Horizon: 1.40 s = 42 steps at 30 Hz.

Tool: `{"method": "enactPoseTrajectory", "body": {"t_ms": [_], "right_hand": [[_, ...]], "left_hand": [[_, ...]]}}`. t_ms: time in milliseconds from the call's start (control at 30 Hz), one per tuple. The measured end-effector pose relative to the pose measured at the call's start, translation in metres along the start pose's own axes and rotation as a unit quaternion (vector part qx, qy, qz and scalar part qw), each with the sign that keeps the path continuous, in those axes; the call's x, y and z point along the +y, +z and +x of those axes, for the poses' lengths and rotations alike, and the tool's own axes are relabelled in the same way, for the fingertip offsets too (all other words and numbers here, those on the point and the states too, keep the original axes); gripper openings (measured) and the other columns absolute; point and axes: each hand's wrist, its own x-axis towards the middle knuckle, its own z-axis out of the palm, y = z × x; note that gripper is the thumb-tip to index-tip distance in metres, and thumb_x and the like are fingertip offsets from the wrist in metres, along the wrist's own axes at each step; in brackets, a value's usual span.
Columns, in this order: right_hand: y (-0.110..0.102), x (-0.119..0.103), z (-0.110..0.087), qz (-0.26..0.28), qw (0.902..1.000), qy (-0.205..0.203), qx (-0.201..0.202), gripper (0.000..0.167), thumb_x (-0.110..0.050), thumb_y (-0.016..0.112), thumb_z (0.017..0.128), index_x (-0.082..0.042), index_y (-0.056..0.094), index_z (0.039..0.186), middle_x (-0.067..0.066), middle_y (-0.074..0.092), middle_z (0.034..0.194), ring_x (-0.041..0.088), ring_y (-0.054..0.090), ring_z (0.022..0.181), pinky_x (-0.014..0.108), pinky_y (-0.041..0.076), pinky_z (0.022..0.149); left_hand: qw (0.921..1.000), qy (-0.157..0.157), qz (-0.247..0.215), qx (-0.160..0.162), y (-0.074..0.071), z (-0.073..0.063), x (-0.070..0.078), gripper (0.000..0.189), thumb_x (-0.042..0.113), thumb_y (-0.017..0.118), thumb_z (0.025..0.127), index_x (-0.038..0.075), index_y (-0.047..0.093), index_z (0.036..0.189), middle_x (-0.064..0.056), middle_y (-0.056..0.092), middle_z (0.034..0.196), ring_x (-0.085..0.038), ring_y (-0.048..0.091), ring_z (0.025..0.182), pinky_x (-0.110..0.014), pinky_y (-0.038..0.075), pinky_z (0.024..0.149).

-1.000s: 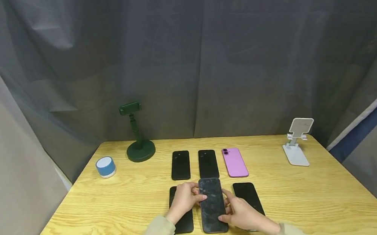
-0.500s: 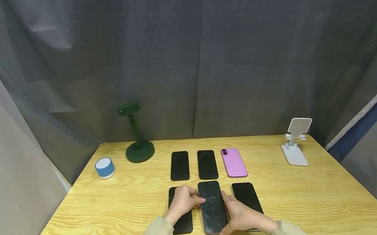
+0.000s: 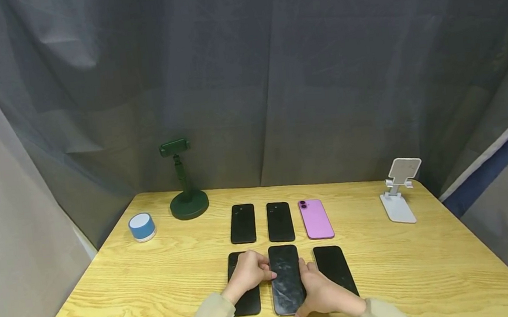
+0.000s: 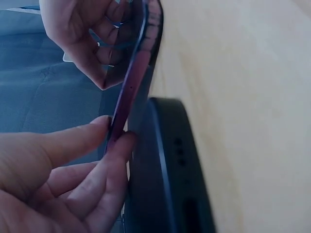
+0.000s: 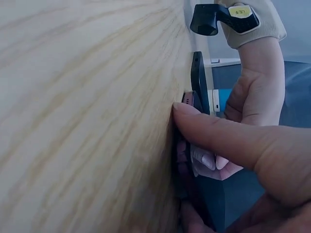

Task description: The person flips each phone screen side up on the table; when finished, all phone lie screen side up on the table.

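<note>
A black smartphone lies face up in the middle of the front row, its glossy screen smudged. My left hand pinches its left long edge between thumb and fingers, seen close in the left wrist view. My right hand holds the opposite side, fingers along the right edge and thumb at the lower corner. In the left wrist view the phone's side frame looks pinkish and tilted. Under my left forearm lies a second black phone, partly hidden. Beside my right hand is a third dark phone, partly covered.
Behind, in a row, are two black phones and a pink phone, face down. A green stand and a blue-white cylinder stand at left on the wooden table. A white foldable stand is at right.
The held smartphone has come slightly toward me, away from the back row. My right thumb has slid off its screen to the lower corner. The left hand keeps its pinch.
</note>
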Motion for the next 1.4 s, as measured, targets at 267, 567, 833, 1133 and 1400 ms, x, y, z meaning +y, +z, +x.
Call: {"method": "enactPoseTrajectory", "body": {"t_ms": [267,567,833,1133,1400], "right_hand": [[0.002,0.001,0.0,-0.015,0.9993,0.023,0.024,0.129,-0.028,0.098,0.044,0.017,0.026,0.142,0.034,0.045,0.128,0.045,0.047,0.118,0.055,0.042,0.098],[0.002,0.002,0.0,0.004,0.9996,-0.002,0.029,0.131,-0.028,0.098,0.043,0.02,0.025,0.141,0.023,0.043,0.112,0.03,0.051,0.098,0.047,0.046,0.093],[0.0,0.002,0.001,0.012,0.9997,0.003,0.02,0.13,-0.025,0.097,0.044,0.021,0.024,0.14,0.024,0.042,0.116,0.033,0.05,0.105,0.049,0.044,0.096],[-0.002,0.002,0.004,-0.004,0.9999,0.01,0.003,0.128,-0.026,0.098,0.044,0.02,0.027,0.14,0.027,0.042,0.118,0.035,0.05,0.109,0.049,0.044,0.097],[-0.004,0.002,0.005,-0.014,0.9997,0.021,-0.004,0.127,-0.029,0.097,0.045,0.021,0.029,0.139,0.03,0.041,0.121,0.039,0.05,0.114,0.049,0.044,0.099]], "left_hand": [[0.9997,-0.002,-0.025,-0.007,0.001,0.001,0.002,0.013,0.002,0.08,0.074,0.002,0.068,0.069,0.009,0.048,0.051,-0.003,0.058,0.048,-0.015,0.036,0.045],[0.9999,-0.003,-0.011,-0.006,0.001,-0.001,0.004,0.024,0.003,0.081,0.073,-0.007,0.073,0.092,-0.002,0.066,0.062,-0.006,0.06,0.053,-0.017,0.047,0.053],[0.9999,-0.002,0.004,-0.012,0.001,-0.001,0.007,0.028,0.004,0.08,0.074,-0.009,0.072,0.097,-0.005,0.068,0.068,-0.005,0.058,0.059,-0.02,0.048,0.057],[0.9997,0.006,0.019,-0.015,0.002,-0.002,0.01,0.009,0.004,0.08,0.074,0.002,0.072,0.071,0.001,0.06,0.056,-0.002,0.046,0.049,-0.017,0.037,0.048],[0.9998,0.002,0.013,-0.017,0.002,-0.002,0.014,0.023,-0.001,0.079,0.074,0.005,0.062,0.059,0.004,0.054,0.052,-0.001,0.052,0.045,-0.016,0.042,0.046]]}}
